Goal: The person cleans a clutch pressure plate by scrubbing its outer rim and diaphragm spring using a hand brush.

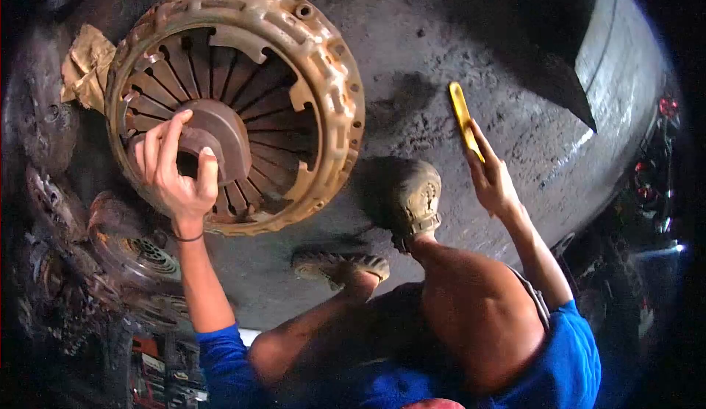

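Note:
A large rusty clutch pressure plate (pixel 340 78) lies on the floor, with dark slotted diaphragm fingers inside its rim. At its centre sits a thick dark metal ring (pixel 224 130), which looks like a release bearing. My left hand (pixel 176 177) curls over the near left side of this ring, fingertips and thumb on its top. To the right, my right hand (pixel 491 181) holds a slim yellow tool (pixel 461 115) by its lower end, above the floor. The tool's exact kind cannot be made out, and part of it is hidden by the fingers.
Crumpled brown paper (pixel 90 67) lies left of the pressure plate. Round metal parts (pixel 140 251) crowd the left side. My sandalled foot (pixel 419 196) stands between the hands. A dark panel with a sharp corner (pixel 588 119) juts in at upper right.

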